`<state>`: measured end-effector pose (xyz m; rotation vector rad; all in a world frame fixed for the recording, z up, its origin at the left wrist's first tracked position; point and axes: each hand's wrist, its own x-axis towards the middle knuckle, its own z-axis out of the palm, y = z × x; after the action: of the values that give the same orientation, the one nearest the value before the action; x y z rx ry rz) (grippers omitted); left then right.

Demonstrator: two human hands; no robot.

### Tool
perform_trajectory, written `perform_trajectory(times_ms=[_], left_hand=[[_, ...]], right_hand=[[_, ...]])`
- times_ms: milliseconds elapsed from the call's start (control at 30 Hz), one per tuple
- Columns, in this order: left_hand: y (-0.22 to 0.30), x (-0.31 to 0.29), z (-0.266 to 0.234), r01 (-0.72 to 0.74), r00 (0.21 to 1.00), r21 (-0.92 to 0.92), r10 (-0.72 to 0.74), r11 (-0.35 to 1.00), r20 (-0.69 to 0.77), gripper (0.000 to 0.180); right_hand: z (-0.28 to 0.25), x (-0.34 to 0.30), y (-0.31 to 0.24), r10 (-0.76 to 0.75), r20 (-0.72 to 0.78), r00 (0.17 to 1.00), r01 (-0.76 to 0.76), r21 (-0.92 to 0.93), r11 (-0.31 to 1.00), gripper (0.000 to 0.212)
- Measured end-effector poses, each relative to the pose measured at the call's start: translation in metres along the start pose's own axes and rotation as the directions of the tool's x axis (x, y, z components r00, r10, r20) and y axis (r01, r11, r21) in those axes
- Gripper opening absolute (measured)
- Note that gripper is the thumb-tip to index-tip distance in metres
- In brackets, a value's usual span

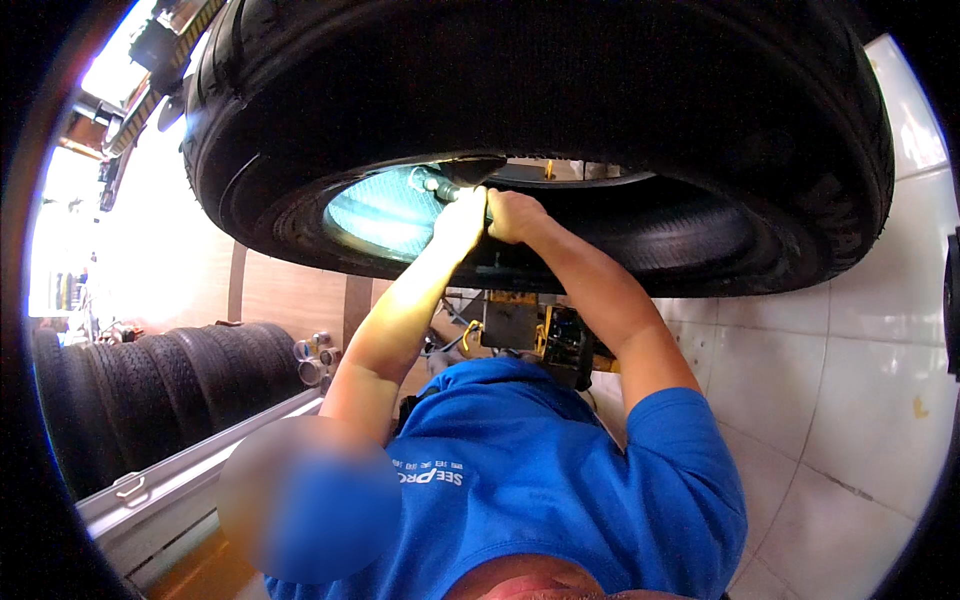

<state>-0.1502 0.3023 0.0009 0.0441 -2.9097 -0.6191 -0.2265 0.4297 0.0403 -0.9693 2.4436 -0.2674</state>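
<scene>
A big black tyre point(540, 90) fills the upper part of the head view, its opening facing me. Both my arms reach into that opening. My left hand point(462, 224) is closed around a dark hand tool point(446, 189) with a pale round tip; its exact kind is too small to tell. Pressed close beside it, my right hand point(514, 214) is closed at the back part of the same tool, most of which the fingers hide. The tip points left at the brightly lit inner wall point(380, 215) of the tyre, and I cannot tell whether it touches.
Several tyres point(170, 380) stand in a row at the left, behind a metal-edged case or counter point(190, 455). Below the big tyre is a yellow and black machine point(535, 325) with cables. Round gauges point(316, 358) sit left of my arm. Pale tiles point(860, 390) lie at the right.
</scene>
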Motion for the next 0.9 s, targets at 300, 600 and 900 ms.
perform_trajectory(times_ms=[300,600,900], left_hand=[[-0.001,-0.002,-0.007,-0.011,1.0,0.022,0.011,1.0,0.009,0.018],[-0.009,-0.006,0.002,-0.037,0.999,0.043,0.038,0.998,-0.016,0.016],[-0.011,-0.005,0.005,-0.025,0.999,0.052,0.027,0.998,-0.043,0.015]], right_hand=[[0.001,-0.002,-0.003,-0.036,-0.037,0.999,0.037,0.033,0.999,0.047],[0.004,-0.004,-0.007,-0.008,-0.026,1.0,0.008,0.014,1.0,0.044],[0.001,-0.007,-0.015,0.038,-0.004,0.999,-0.037,0.014,0.999,0.042]])
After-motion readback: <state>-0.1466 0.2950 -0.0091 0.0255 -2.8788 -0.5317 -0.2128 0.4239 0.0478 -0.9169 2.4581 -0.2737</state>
